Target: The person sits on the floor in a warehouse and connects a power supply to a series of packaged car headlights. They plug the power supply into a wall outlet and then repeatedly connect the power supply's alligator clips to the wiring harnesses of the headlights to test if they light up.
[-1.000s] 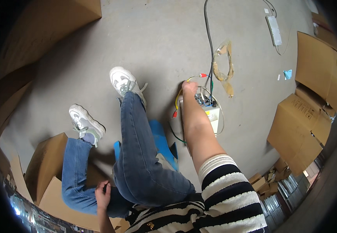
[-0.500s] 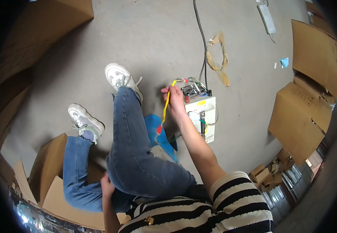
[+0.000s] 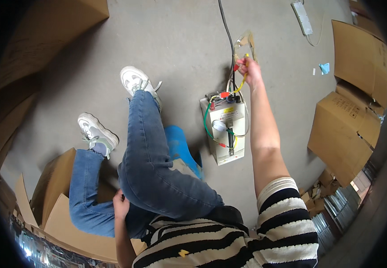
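Note:
Stretched forward past a beige boxy electrical device (image 3: 235, 152), my right hand (image 3: 250, 73) pinches a yellow cable (image 3: 241, 85). One red connector (image 3: 224, 94) on that cable lies above the device's far end; another red end shows beside my fingers. A green wire (image 3: 205, 123) loops over the device's left side, and a black handle strap (image 3: 230, 134) runs along its top. Beside my bent leg, my left hand (image 3: 121, 205) rests with its fingers mostly hidden behind the knee.
Near my right hand lies a ring of brown tape (image 3: 252, 42), with a black power cord (image 3: 224, 20) passing it. A blue seat (image 3: 180, 143) shows below my leg. Cardboard boxes (image 3: 345, 129) stand right and left; a white power strip (image 3: 302, 18) lies at the far right.
My right hand has moved right and farther away, carrying the yellow cable from the device's left side to beyond its far end. The green wire now loops over the device. My left hand stays by the knee.

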Motion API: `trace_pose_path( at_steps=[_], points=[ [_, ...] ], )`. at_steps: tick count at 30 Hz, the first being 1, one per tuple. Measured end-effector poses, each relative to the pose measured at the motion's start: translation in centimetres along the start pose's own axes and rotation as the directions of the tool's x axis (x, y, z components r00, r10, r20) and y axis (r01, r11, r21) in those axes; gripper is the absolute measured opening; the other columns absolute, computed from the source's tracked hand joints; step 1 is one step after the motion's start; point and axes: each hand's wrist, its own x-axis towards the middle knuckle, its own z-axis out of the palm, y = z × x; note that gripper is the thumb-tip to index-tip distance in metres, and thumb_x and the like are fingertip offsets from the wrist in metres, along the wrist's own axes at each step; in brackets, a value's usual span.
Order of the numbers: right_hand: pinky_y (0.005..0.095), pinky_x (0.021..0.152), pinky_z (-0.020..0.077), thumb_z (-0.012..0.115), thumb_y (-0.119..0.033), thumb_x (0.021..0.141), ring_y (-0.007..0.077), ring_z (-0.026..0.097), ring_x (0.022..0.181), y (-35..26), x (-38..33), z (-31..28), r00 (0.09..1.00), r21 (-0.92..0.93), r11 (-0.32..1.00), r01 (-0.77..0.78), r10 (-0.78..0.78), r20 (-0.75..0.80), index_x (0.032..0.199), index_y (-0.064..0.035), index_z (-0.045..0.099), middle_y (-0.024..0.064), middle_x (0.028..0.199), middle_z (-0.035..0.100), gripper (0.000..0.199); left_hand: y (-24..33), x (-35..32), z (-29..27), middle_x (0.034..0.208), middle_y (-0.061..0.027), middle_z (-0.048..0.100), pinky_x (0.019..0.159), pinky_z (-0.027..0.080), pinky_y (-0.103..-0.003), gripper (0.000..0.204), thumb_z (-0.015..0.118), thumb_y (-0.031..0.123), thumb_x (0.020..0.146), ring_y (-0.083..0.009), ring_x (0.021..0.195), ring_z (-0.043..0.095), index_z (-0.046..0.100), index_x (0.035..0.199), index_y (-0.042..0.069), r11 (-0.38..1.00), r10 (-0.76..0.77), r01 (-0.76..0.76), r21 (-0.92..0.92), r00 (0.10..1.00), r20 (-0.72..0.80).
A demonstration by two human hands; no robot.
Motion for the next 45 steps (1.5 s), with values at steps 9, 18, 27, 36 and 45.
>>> trace_pose_path(
  at_steps=[9,18,27,36,45],
  points=[
    [0.0202,0.042,0.0364,0.047,-0.016,0.079,0.0079,0.046,0.044,8.0,-13.8,-5.1,0.977,-0.669,0.743,-0.018,0.156,0.146,0.067,-0.0038,0.053,0.0027,0.055,0.053,0.018,2.4,1.5,0.0,0.080,-0.0155,0.060,0.066,0.043,-0.029,0.024,0.059,0.009,0.065,-0.0190,0.074,0.057,0.055,0.084,-0.004,0.997,-0.042,0.045,-0.062,0.998,0.045],
    [0.0436,0.075,0.0414,0.039,-0.030,0.080,0.0399,0.052,0.084,14.8,-16.4,-8.1,0.984,-0.949,0.267,-0.165,-0.025,-0.178,0.087,0.0000,0.056,0.0240,0.086,0.056,0.035,2.7,1.2,0.5,0.078,-0.0148,0.060,0.067,0.042,-0.028,0.022,0.057,0.011,0.067,-0.0172,0.075,0.057,0.055,0.084,-0.004,1.000,-0.003,0.003,-0.009,1.000,-0.009],
    [0.0246,0.032,0.0279,0.046,-0.035,0.081,0.0085,0.036,0.036,16.5,-13.1,-13.0,0.900,-0.567,0.742,-0.358,0.437,0.004,0.070,-0.0026,0.053,0.0062,0.057,0.055,0.035,0.2,1.9,0.8,0.080,-0.0092,0.060,0.070,0.042,-0.024,0.017,0.050,0.011,0.080,-0.0130,0.075,0.055,0.056,0.089,-0.001,0.997,-0.047,0.052,-0.054,0.996,0.074],
    [0.0226,0.031,0.0233,0.035,-0.031,0.087,0.0068,0.030,0.035,13.6,-18.3,-10.2,0.914,-0.687,0.660,-0.303,0.405,-0.014,0.084,-0.0035,0.050,0.0010,0.056,0.049,0.032,-0.5,1.5,0.7,0.081,-0.0087,0.058,0.067,0.041,-0.024,0.015,0.051,0.012,0.080,-0.0137,0.074,0.054,0.058,0.085,0.000,0.996,0.091,-0.091,-0.015,0.996,-0.010],
    [0.0270,0.040,0.0337,0.040,-0.036,0.083,0.0113,0.043,0.046,18.3,-19.9,-13.8,0.973,-0.739,0.656,-0.151,0.232,0.007,0.087,0.0007,0.054,0.0062,0.065,0.056,0.039,-0.6,0.8,0.8,0.082,-0.0102,0.059,0.068,0.041,-0.025,0.017,0.051,0.014,0.080,-0.0159,0.075,0.054,0.058,0.085,0.000,0.987,0.159,-0.158,0.027,0.987,-0.022]
  ],
)
